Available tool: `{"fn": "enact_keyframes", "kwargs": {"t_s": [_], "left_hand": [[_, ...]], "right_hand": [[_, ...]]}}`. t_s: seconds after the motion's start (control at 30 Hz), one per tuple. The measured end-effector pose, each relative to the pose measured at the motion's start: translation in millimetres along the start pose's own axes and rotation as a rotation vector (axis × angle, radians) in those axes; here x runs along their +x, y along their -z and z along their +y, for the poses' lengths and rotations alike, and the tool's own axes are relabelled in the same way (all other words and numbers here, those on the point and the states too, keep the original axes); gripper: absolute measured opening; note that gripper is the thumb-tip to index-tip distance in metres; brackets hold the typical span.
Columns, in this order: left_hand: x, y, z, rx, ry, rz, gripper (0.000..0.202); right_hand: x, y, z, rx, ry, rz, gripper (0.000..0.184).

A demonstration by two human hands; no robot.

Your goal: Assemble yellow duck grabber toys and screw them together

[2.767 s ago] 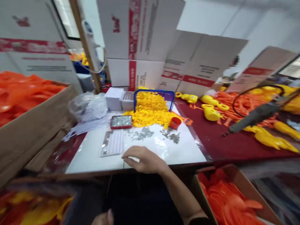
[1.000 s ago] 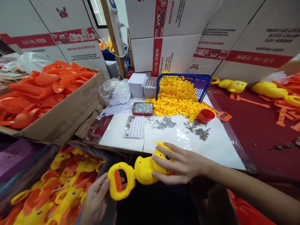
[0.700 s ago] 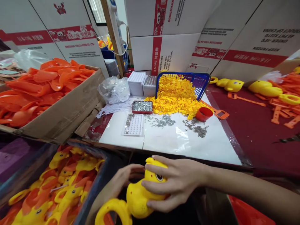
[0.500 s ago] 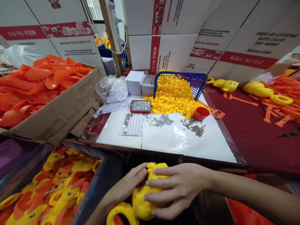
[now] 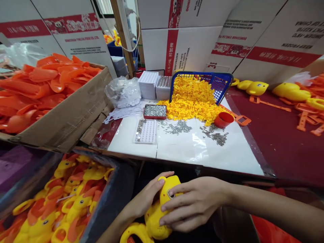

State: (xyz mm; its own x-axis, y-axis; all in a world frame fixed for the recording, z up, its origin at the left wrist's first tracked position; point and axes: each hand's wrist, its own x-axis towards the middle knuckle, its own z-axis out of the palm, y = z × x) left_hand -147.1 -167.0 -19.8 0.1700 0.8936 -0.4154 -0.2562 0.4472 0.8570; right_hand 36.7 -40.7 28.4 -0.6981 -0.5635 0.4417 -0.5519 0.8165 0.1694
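Note:
A yellow plastic duck toy (image 5: 155,216) with a ring-shaped handle is held between both hands, low in front of the table edge. My left hand (image 5: 149,194) wraps around its far left side, thumb lying on the duck's head. Across the right side lie the fingers of my right hand (image 5: 189,204), close to the black eye. An orange piece shows inside the handle ring at the bottom. Some of my left fingers are hidden behind the toy.
A bin (image 5: 111,195) of yellow-and-orange ducks stands at left, below a carton (image 5: 68,125) of orange parts. On the white board (image 5: 177,148) are a tipped blue basket (image 5: 222,86) spilling yellow pieces, a screw tray (image 5: 155,111), loose metal bits and a red cup (image 5: 224,120).
The duck has turned slightly, so its eye shows more clearly. My left thumb now lies visibly on its head. The camera view has shifted a little.

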Motion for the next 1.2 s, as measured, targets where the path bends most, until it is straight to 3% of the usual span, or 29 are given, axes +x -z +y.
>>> {"fn": "enact_keyframes", "kwargs": {"t_s": [0.23, 0.4, 0.57, 0.67, 0.8, 0.9, 1.0, 1.1, 1.2], "left_hand": [[-3, 2.2, -10, -0.154, 0.028, 0.219, 0.06], [-6, 9.1, -34, -0.571, 0.039, 0.361, 0.059], [-24, 18.4, -36, -0.733, 0.091, 0.456, 0.065], [-43, 19.7, -33, -0.781, 0.055, 0.537, 0.064], [-55, 21.9, -30, -0.802, -0.012, 0.698, 0.046], [-53, 25.9, -27, -0.715, -0.031, 0.651, 0.047], [-48, 27.8, -24, -0.645, -0.025, 0.578, 0.053], [-44, 26.1, -25, -0.638, -0.044, 0.555, 0.049], [-38, 23.4, -29, -0.602, -0.079, 0.536, 0.047]], "right_hand": [[8, -10, 15, -0.035, 0.011, -0.005, 0.031], [2, -24, 20, -0.11, -0.188, -0.002, 0.034], [6, -43, 28, -0.115, -0.252, -0.036, 0.042], [16, -54, 38, -0.047, -0.255, -0.028, 0.039], [32, -64, 63, 0.158, -0.242, -0.023, 0.043], [36, -72, 100, 0.199, -0.386, -0.038, 0.036], [34, -80, 146, 0.089, -0.604, -0.055, 0.039], [31, -89, 181, 0.09, -0.614, -0.099, 0.032], [27, -99, 194, 0.111, -0.634, -0.115, 0.026]]}}
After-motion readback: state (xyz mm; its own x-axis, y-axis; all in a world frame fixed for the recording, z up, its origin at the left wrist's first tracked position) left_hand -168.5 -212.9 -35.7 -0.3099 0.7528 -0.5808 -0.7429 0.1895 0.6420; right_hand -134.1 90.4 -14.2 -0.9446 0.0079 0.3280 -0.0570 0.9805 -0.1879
